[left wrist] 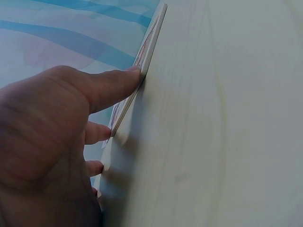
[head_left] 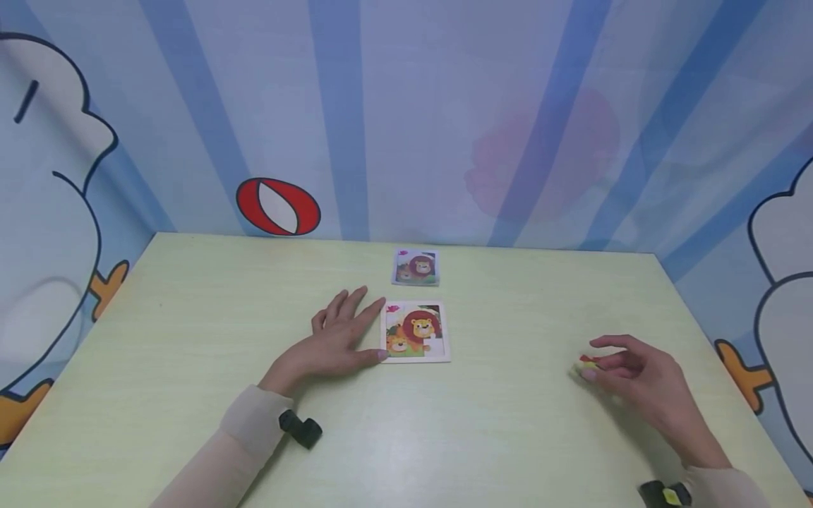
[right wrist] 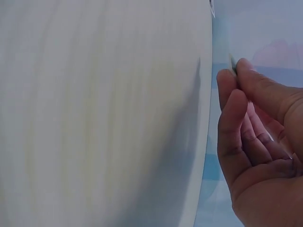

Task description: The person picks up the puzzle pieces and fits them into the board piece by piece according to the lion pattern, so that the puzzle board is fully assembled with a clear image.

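Observation:
A small square lion jigsaw puzzle [head_left: 406, 330] with a white border lies flat on the table, a pale gap showing at its lower right. My left hand [head_left: 336, 344] rests at its left side, fingers spread, with the thumb on the lower left corner and the index finger at the upper left. In the left wrist view the thumb [left wrist: 111, 87] presses on the board's edge. Off to the right, just above the table, my right hand [head_left: 644, 377] pinches a small red and green puzzle piece [head_left: 587, 362] between thumb and fingertips. The right wrist view shows this piece [right wrist: 232, 64] nearly edge-on.
Behind the puzzle lies a smaller card [head_left: 416, 267] with a matching lion picture. The pale table [head_left: 508, 423] ends at a blue striped backdrop [head_left: 419, 127] with cartoon figures. Dark wrist cameras [head_left: 301, 429] sit on both wrists.

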Tool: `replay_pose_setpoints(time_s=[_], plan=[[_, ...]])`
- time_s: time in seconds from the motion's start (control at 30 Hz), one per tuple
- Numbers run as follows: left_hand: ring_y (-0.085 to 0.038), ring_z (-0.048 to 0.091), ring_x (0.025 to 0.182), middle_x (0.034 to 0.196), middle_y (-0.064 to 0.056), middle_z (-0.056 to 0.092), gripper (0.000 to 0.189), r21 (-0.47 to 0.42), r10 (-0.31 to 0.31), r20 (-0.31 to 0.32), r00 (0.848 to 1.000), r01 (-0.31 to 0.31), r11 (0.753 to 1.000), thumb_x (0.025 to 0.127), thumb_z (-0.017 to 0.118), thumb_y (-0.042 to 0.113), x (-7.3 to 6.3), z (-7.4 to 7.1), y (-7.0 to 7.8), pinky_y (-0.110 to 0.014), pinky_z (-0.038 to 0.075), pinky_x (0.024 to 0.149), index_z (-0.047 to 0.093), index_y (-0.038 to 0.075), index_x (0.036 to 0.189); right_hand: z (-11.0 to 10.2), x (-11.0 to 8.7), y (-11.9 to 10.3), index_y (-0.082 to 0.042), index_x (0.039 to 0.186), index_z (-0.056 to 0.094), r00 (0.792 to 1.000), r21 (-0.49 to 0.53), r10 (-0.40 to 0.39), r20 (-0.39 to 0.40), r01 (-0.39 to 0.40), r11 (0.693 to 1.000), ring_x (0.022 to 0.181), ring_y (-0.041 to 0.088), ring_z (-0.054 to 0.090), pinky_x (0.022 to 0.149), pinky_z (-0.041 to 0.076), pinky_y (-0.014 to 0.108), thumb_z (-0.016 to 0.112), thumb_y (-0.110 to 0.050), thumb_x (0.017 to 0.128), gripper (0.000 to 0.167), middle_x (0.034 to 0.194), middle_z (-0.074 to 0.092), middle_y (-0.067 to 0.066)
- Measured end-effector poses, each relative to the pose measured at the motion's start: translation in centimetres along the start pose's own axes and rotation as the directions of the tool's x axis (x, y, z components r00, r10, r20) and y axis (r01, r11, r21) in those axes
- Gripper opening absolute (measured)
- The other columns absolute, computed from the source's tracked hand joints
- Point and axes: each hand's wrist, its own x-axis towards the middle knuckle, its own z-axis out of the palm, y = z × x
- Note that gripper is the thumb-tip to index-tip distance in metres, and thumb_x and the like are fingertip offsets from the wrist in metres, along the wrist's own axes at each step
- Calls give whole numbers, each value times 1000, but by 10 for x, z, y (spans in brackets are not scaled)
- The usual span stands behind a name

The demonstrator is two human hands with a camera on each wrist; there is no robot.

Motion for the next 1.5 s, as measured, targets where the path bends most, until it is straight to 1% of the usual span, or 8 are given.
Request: replay_pose_setpoints(time_s=[0.17, 0.33, 0.43, 0.67, 0.87, 1.13, 1.33, 1.5], plan=[[-46, -6, 168, 183, -14, 2, 91, 10, -3, -2, 1000, 3, 1000, 99, 71, 45, 0, 0, 1, -76, 6, 127, 24, 21, 173, 0, -1, -3, -15, 142, 65, 1000, 70, -22, 14, 21, 997, 80, 7, 76, 66, 58, 30, 81, -48, 95, 61, 99, 82, 4], [-46, -8, 168, 183, -14, 1, 93, -13, 11, 1, 1000, -11, 1000, 98, 72, 45, 1, 0, 2, -76, 4, 127, 24, 21, 173, 0, -2, -8, -12, 140, 68, 998, 133, -46, 37, 40, 990, 78, 14, 78, 66, 61, 32, 79, -45, 97, 55, 88, 83, 2], [-47, -8, 167, 183, -15, 2, 93, -25, 14, -5, 1000, -14, 1000, 97, 72, 45, 0, 1, 1, -76, 4, 127, 24, 20, 173, 3, -1, -13, -12, 140, 71, 997, 162, -56, 51, 47, 986, 78, 15, 80, 69, 62, 31, 79, -45, 97, 55, 92, 84, 3], [-43, -10, 168, 184, -12, 0, 94, -32, 5, -17, 1000, -6, 999, 97, 74, 44, 2, 5, -5, -74, 2, 128, 24, 21, 173, 11, -2, -26, -13, 139, 73, 992, 175, -93, 85, 77, 982, 72, 19, 78, 69, 59, 28, 79, -44, 98, 52, 101, 85, 1], [-44, -10, 168, 184, -13, 0, 94, -38, -1, -7, 1000, 1, 999, 97, 73, 45, 1, 3, -3, -75, 1, 127, 23, 21, 173, 19, -2, -36, -10, 137, 75, 986, 235, -121, 116, 91, 968, 69, 23, 77, 71, 61, 27, 82, -40, 96, 51, 108, 86, -1], [-44, -10, 168, 183, -13, 0, 93, -27, -4, -5, 1000, 4, 1000, 97, 73, 43, 2, 3, -3, -76, 2, 127, 24, 21, 173, 35, 1, -48, -7, 130, 78, 978, 348, -129, 162, 66, 935, 66, 19, 75, 76, 61, 27, 86, -36, 92, 48, 107, 86, 0], [-46, -9, 167, 183, -15, 1, 92, -23, 10, -6, 1000, -10, 1000, 98, 72, 44, 1, 2, -2, -77, 3, 126, 24, 20, 173, 46, 6, -59, -10, 121, 82, 973, 364, -143, 179, 69, 929, 64, 18, 74, 78, 61, 26, 87, -38, 91, 42, 106, 86, -1], [-45, -9, 168, 183, -12, 1, 93, -23, 13, -21, 1000, -14, 1000, 97, 73, 47, 4, 6, -7, -76, 3, 126, 25, 23, 173, 54, 10, -71, -11, 117, 83, 968, 378, -172, 182, 92, 921, 62, 16, 71, 76, 60, 26, 88, -35, 90, 36, 102, 86, 1]])
